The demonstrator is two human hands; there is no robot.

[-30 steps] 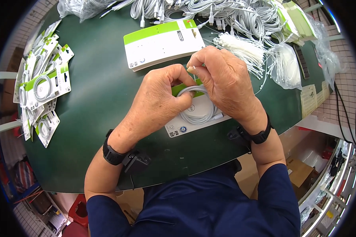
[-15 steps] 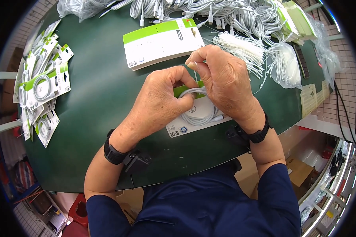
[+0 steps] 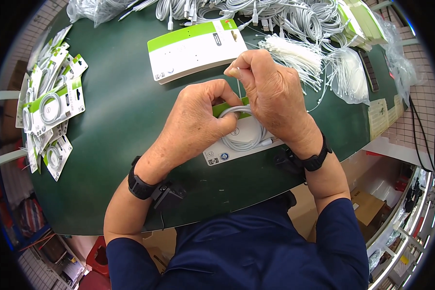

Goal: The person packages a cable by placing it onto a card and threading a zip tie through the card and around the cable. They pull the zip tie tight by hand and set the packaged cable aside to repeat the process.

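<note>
Head view: left hand fingers clamp coiled cable, hiding card top; right hand fingertips pinched together.

Both hands close together — fingers pinched.

Right hand lifted a bit higher over white cable coil, pinching thin tie and pulling it up.

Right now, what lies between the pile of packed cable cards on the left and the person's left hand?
In the head view, only bare green tabletop lies between the packed cable cards and the left hand.
</note>
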